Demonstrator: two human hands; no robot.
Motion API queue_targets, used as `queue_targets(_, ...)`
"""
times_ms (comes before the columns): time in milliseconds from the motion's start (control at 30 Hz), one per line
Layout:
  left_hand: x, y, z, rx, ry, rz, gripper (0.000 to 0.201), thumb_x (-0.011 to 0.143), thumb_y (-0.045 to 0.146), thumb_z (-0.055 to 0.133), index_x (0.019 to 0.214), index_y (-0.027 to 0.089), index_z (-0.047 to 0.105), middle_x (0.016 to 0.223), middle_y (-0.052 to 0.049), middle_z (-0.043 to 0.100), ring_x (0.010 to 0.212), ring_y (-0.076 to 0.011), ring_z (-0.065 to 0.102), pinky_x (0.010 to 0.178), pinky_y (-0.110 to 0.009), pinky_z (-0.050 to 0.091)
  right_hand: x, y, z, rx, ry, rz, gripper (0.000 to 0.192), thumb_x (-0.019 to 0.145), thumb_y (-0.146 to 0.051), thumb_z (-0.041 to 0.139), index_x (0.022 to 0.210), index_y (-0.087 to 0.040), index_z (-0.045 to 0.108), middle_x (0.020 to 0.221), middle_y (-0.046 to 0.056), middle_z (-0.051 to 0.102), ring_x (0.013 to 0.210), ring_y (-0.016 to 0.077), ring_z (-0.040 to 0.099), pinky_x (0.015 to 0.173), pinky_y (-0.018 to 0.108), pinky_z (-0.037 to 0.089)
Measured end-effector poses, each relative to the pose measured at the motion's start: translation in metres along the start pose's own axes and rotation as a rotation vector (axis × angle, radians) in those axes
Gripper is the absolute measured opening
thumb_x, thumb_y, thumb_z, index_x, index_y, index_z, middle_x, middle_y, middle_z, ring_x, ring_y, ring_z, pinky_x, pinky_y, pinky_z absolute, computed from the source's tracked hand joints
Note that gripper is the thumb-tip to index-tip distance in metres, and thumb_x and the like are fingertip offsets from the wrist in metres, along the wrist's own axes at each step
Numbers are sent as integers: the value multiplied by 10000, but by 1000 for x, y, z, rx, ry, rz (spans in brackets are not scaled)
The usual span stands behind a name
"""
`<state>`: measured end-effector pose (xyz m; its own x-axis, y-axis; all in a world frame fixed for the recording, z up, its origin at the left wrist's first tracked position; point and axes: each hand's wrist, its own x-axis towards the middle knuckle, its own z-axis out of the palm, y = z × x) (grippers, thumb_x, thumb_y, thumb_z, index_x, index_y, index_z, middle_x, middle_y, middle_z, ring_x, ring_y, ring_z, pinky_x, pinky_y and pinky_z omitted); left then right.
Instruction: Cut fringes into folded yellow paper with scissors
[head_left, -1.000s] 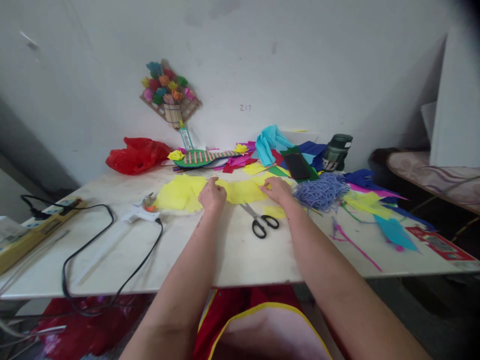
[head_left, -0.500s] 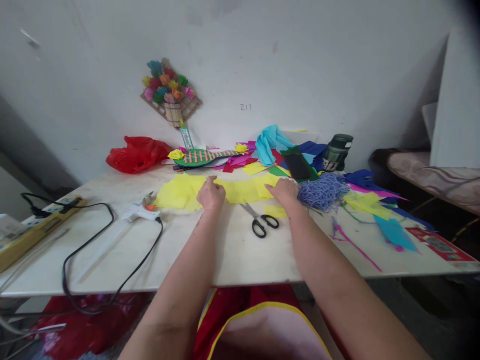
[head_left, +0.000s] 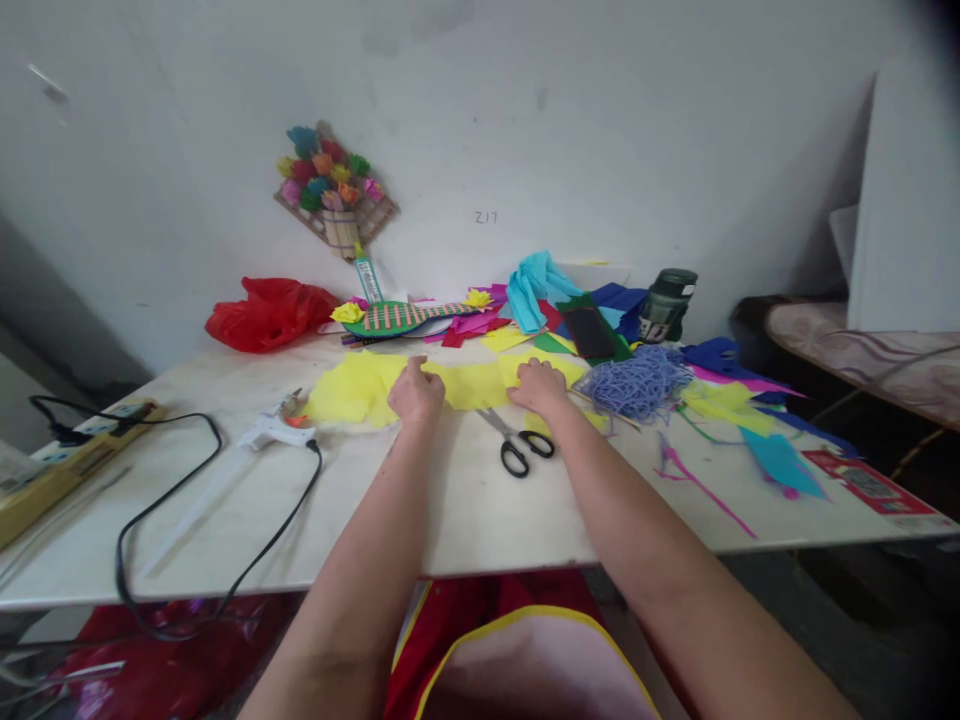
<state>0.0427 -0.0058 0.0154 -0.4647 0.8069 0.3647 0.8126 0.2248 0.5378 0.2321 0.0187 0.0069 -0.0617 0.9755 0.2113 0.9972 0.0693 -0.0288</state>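
Fingers curl on the left hand and bend on the right hand, both over the yellow sheet on the table, any pinch unclear; flattening seems underway, and the next move calls for light pressure.

Table: a paper strip is laid crosswise at centre, the left hand placed over its middle, the right hand over its right part. Scissors are set just before the strip. Glue gun is placed left of it; power strip, far left. Along the back are ranged, left to right: plastic bag, flat craft piece, phone, bottle. Strand tangle is lodged before the bottle. Flower ornament is hung on the wall behind.
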Motion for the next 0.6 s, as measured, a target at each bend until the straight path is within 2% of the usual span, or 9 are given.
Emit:
queue_targets(233, 2, -1, 1, 1, 12, -11, 377, 767, 186, 401, 1112, 294, 509, 962, -42, 637, 887, -227, 580, 687, -328, 416, -2, -6, -2, -23, -9, -10, 430, 724, -406, 467, 1054, -154, 579, 1089, 147, 541, 1001, 305, 460, 786, 391, 380)
queue_targets(400, 2, -3, 2, -8, 15, -11, 376, 761, 189, 401, 1104, 297, 511, 956, -42, 639, 890, -228, 580, 689, -332, 416, -1, -7, -2, -55, -15, 24, 361, 726, -271, 458, 1040, -150, 589, 1062, 150, 569, 987, 285, 487, 771, 366, 383)
queue_targets(600, 4, -4, 1, -20, 26, -29, 372, 750, 197, 413, 1092, 297, 520, 945, -40, 644, 889, -238, 581, 682, -338, 418, 3, 2, 0, -50, -7, 71, 349, 719, -208, 445, 1012, -126, 617, 1023, 171, 597, 957, 284, 530, 749, 362, 388)
